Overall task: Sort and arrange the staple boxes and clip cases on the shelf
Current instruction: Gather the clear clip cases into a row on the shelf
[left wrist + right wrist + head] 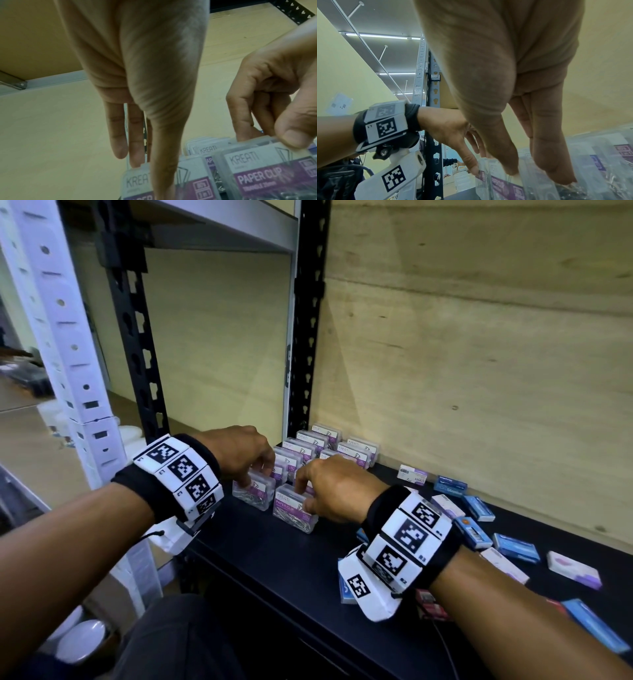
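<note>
Two clear paper clip cases with purple labels stand at the front of the black shelf [260,556]. My left hand [251,479] pinches the top of the left case [255,493], thumb in front and fingers behind [135,159]. Beside it, my right hand [305,498] pinches the top of the right case [294,511] between thumb and forefinger; the same case [267,169] shows in the left wrist view. Behind them, several more clip cases [325,445] stand in rows in the back left corner. Blue and white-purple staple boxes [479,508] lie scattered to the right.
A black slotted upright [137,337] and a white upright [65,313] frame the shelf's left side. A plywood wall [479,354] closes the back. More staple boxes [573,570] lie under and beyond my right forearm.
</note>
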